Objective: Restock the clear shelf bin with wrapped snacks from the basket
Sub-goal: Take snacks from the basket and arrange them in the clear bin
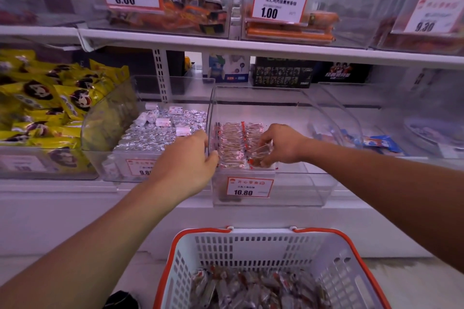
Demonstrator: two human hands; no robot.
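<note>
Right grip (pixel 281 144) pinches a few clear red-edged wrapped snacks (pixel 233 144) inside the clear plastic shelf bin (pixel 313 183), setting them against the rows there. Left grip (pixel 185 160) clasps the bin's left wall. Below the bin, the white orange-rimmed basket (pixel 190 253) holds more snacks.

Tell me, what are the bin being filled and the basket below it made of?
The shelf bin looks like clear, glossy hard plastic: shelf and snacks show through its walls. The basket looks like white moulded plastic with slotted sides and an orange rim, fairly matte.
</note>
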